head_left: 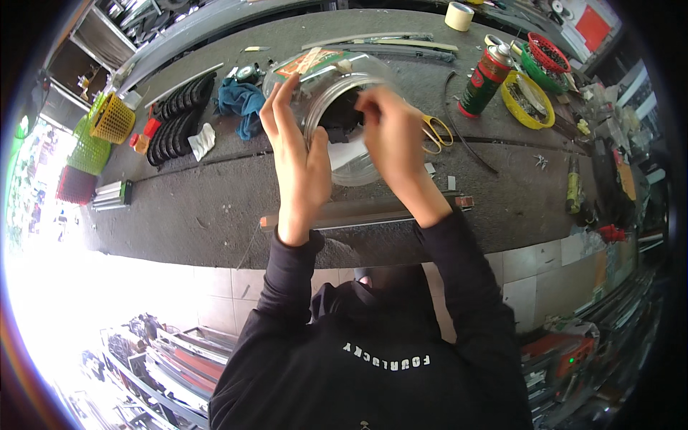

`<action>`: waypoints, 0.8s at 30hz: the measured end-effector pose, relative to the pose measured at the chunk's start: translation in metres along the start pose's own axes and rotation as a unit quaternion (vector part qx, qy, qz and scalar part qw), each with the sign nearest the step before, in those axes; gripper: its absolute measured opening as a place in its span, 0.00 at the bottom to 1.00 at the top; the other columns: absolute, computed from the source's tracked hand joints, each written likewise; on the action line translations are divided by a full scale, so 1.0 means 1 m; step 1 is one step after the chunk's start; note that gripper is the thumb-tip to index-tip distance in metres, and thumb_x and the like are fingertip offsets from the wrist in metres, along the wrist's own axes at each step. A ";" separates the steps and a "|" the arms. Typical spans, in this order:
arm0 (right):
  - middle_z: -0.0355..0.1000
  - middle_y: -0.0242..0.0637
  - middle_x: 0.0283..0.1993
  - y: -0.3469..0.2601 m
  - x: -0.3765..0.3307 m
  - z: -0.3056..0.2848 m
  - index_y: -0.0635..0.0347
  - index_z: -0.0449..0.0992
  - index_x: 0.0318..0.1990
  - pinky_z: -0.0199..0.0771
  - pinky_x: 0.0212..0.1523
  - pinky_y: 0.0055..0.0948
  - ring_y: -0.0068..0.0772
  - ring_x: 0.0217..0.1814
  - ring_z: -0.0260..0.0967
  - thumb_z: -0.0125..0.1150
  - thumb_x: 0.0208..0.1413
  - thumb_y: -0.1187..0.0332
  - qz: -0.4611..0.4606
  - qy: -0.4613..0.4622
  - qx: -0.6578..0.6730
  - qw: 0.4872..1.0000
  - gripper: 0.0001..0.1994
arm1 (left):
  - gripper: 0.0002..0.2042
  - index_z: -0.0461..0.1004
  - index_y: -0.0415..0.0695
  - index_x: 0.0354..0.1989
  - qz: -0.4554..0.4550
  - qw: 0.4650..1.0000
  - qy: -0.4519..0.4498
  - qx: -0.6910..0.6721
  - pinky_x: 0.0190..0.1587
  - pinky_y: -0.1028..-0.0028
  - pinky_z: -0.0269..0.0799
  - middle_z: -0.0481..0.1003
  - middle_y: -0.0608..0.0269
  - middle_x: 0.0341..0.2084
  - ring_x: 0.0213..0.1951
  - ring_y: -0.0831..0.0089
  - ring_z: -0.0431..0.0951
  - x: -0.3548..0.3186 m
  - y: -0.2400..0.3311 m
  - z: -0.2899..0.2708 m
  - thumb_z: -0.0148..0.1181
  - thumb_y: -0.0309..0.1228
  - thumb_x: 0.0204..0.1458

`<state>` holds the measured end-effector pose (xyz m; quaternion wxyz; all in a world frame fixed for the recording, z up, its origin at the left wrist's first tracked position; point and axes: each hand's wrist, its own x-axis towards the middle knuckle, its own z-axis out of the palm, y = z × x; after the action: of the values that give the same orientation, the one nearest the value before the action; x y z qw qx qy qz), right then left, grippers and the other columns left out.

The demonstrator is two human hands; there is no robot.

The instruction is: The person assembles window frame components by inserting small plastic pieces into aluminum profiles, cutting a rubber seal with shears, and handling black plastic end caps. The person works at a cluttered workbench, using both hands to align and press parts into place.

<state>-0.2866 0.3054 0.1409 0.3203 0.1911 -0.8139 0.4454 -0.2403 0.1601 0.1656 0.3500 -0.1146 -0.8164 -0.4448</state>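
Observation:
A large clear plastic jar with an orange and green label lies tilted above the bench, its round mouth facing me. My left hand grips its left side, with the thumb at the rim and the fingers along the outside. Dark pieces show inside the mouth; their kind is unclear. At the right of the opening is my right hand, slightly blurred, its fingers curled together. Whatever those fingers hold is hidden. Yellow-handled scissors lie beside the right hand. A long brown strip runs below both hands.
Black curved parts, a blue cloth and yellow baskets sit at the left. To the right stand a spray can, a yellow basket of small parts and a tape roll. The dark workbench ends near my body.

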 end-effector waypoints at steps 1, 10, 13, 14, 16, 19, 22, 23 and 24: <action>0.81 0.44 0.36 -0.005 -0.013 -0.018 0.66 0.77 0.37 0.78 0.43 0.29 0.33 0.41 0.82 0.58 0.53 0.88 -0.017 0.026 0.077 0.997 0.08 | 0.36 0.58 0.41 0.72 0.005 1.000 0.011 -0.001 0.74 0.50 0.51 0.58 0.40 0.66 0.72 0.42 0.55 0.000 -0.001 -0.001 0.50 0.16 0.47; 0.80 0.50 0.48 0.017 -0.071 -0.090 0.59 0.66 0.33 0.75 0.62 0.38 0.44 0.56 0.80 0.54 0.52 0.92 0.259 0.059 0.554 0.789 0.14 | 0.38 0.59 0.42 0.72 -0.015 1.000 0.009 0.017 0.74 0.51 0.51 0.58 0.43 0.66 0.71 0.46 0.58 0.003 0.006 0.005 0.52 0.16 0.46; 0.80 0.50 0.48 0.055 -0.091 -0.122 0.60 0.67 0.32 0.75 0.62 0.36 0.39 0.54 0.80 0.54 0.54 0.92 0.253 0.090 0.403 0.875 0.13 | 0.38 0.59 0.42 0.72 -0.048 0.999 0.009 0.007 0.75 0.52 0.49 0.59 0.43 0.66 0.71 0.47 0.57 0.010 0.008 0.005 0.50 0.18 0.44; 0.80 0.49 0.47 0.072 -0.097 -0.137 0.60 0.68 0.32 0.75 0.60 0.34 0.36 0.53 0.80 0.55 0.55 0.91 0.240 0.111 0.252 0.931 0.12 | 0.39 0.59 0.42 0.72 -0.059 0.998 0.009 0.006 0.75 0.52 0.47 0.59 0.44 0.67 0.72 0.48 0.56 0.013 0.008 0.003 0.49 0.19 0.43; 0.81 0.45 0.46 0.113 -0.104 -0.173 0.62 0.70 0.31 0.78 0.54 0.31 0.31 0.49 0.79 0.56 0.55 0.90 0.232 0.140 0.070 0.960 0.11 | 0.40 0.59 0.43 0.72 -0.068 0.997 0.019 -0.018 0.76 0.54 0.44 0.60 0.46 0.67 0.72 0.51 0.55 0.019 0.007 0.002 0.50 0.21 0.42; 0.82 0.44 0.46 0.158 -0.125 -0.203 0.65 0.70 0.32 0.77 0.51 0.28 0.28 0.48 0.79 0.57 0.56 0.90 0.353 0.128 -0.012 0.927 0.09 | 0.39 0.60 0.43 0.72 -0.096 0.995 0.015 -0.023 0.76 0.55 0.45 0.60 0.47 0.67 0.71 0.52 0.56 0.021 0.006 -0.001 0.50 0.22 0.43; 0.82 0.46 0.47 0.165 -0.121 -0.218 0.67 0.73 0.33 0.80 0.51 0.32 0.35 0.49 0.82 0.59 0.56 0.88 0.376 -0.015 -0.141 0.916 0.07 | 0.39 0.60 0.43 0.72 -0.103 0.994 0.019 -0.032 0.75 0.55 0.46 0.60 0.48 0.66 0.70 0.53 0.57 0.025 0.003 -0.002 0.49 0.21 0.44; 0.81 0.48 0.51 0.156 -0.112 -0.223 0.67 0.76 0.40 0.77 0.57 0.39 0.44 0.55 0.80 0.62 0.55 0.85 0.404 -0.073 -0.161 0.898 0.07 | 0.38 0.60 0.44 0.72 -0.103 0.994 0.020 -0.035 0.75 0.56 0.47 0.61 0.48 0.65 0.70 0.53 0.57 0.025 0.002 -0.003 0.49 0.21 0.44; 0.80 0.49 0.53 0.144 -0.097 -0.226 0.66 0.76 0.44 0.74 0.60 0.41 0.49 0.58 0.78 0.63 0.56 0.82 0.335 -0.122 -0.195 0.914 0.09 | 0.38 0.60 0.43 0.72 -0.100 0.994 0.018 -0.033 0.75 0.56 0.47 0.61 0.48 0.64 0.70 0.53 0.58 0.026 0.002 -0.004 0.49 0.21 0.44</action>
<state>-0.2232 0.5757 0.0773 0.0817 -0.1060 -0.9336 0.3324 -0.2560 0.1555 0.1857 0.3148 -0.0358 -0.8022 -0.5060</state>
